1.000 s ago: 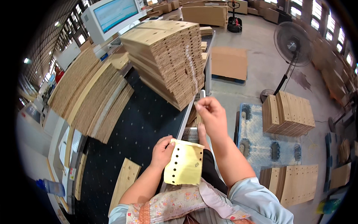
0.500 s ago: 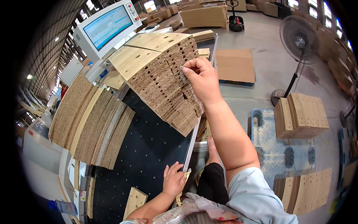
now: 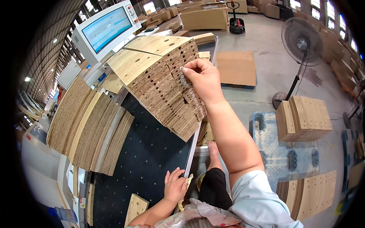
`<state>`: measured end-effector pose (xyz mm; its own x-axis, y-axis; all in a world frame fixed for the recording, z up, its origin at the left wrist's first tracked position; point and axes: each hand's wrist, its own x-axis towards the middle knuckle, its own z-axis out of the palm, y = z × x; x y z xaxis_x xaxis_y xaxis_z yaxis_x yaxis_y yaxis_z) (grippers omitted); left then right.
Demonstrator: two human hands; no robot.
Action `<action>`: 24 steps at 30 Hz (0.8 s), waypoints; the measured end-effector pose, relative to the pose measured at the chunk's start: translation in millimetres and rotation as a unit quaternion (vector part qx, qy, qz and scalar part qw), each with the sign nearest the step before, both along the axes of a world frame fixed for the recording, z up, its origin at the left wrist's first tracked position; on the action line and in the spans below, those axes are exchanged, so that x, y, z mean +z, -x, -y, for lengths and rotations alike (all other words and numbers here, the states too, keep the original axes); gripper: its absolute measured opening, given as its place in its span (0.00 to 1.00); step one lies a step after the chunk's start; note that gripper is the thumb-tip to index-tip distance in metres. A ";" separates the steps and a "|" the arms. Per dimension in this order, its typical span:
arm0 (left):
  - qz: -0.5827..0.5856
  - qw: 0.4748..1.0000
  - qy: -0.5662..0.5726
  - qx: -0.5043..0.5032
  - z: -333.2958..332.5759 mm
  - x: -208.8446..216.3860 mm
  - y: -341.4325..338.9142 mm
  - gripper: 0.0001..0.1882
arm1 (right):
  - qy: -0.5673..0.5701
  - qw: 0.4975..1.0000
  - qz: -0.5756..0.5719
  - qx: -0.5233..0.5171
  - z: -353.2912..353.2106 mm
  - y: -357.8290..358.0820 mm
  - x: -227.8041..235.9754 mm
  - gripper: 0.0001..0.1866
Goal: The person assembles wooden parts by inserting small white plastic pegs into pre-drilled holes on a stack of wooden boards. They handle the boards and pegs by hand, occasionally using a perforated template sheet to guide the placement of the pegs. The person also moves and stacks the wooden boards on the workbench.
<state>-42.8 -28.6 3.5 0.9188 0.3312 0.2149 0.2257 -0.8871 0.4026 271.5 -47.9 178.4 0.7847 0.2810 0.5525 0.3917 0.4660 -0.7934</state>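
Observation:
A stack of wood-grain chipboard panels (image 3: 167,95) stands tilted on the black work table, its drilled edges facing me. A row of small pale rings (image 3: 189,88) sits along the holes of its right-hand part. My right hand (image 3: 205,78) is at the upper end of this row, thumb and forefinger pinched against the drilled face. What the pinch holds, if anything, is too small to make out. My left hand (image 3: 175,187) rests by the near edge of the black table (image 3: 152,148), fingers apart and nothing in them. Beside it lies a crumpled yellowish strip (image 3: 189,181).
More chipboard panels (image 3: 91,133) stand along the table's left side, and a loose drilled board (image 3: 137,207) lies near me. A monitor console (image 3: 106,30) is behind. To the right are a blue pallet (image 3: 266,152) with panel stacks (image 3: 304,119) and a standing fan (image 3: 303,43).
The whole view has shifted slightly. My right hand stays pinched at the drilled edge, with more of the pale rings showing beside it. My left hand has hardly moved.

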 end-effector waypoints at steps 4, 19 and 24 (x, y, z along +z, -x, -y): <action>0.004 1.000 0.002 -0.001 -0.6 -0.8 0.2 0.03 | 0.051 0.996 0.018 -0.065 6.3 -12.8 1.3 0.16; 0.017 1.000 -0.005 0.001 1.1 -0.2 2.5 0.03 | -0.048 0.992 -0.084 0.085 4.5 -32.3 -6.8 0.24; 0.051 0.999 -0.004 -0.006 -8.3 -17.5 6.5 0.02 | -0.150 0.971 -0.188 -0.006 40.8 21.7 -46.7 0.12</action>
<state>-49.3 -20.4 -14.0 0.8960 0.3175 0.3104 0.1728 -0.8933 0.4149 249.9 -88.8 131.7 0.9489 0.1411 0.2821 0.1079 0.6953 -0.7106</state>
